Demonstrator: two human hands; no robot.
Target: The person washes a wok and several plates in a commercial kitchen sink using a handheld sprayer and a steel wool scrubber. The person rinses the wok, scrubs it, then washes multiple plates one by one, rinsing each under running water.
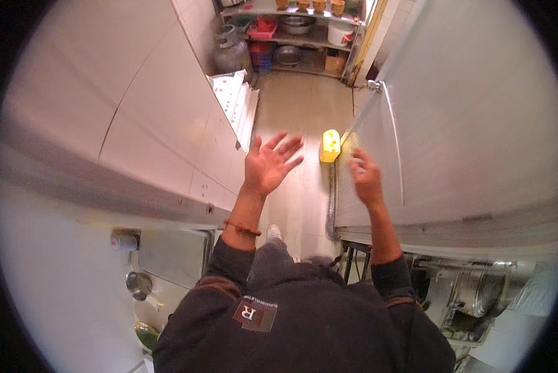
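My left hand is raised over the tiled floor, palm up with its fingers spread and nothing in them. A beaded bracelet circles that wrist. On the other side my right hand hangs in the air, loosely curled and a little blurred; I see nothing in it. It is close to the smooth grey panel on my right, but whether they touch is unclear. Beyond my hands, a yellow plastic jerrycan stands on the floor against that panel's foot.
A tiled wall runs along my left, with flattened cardboard leaning at its end. Ahead are a gas cylinder and a metal shelf holding bowls, baskets and a white bucket. Pans lie at lower left.
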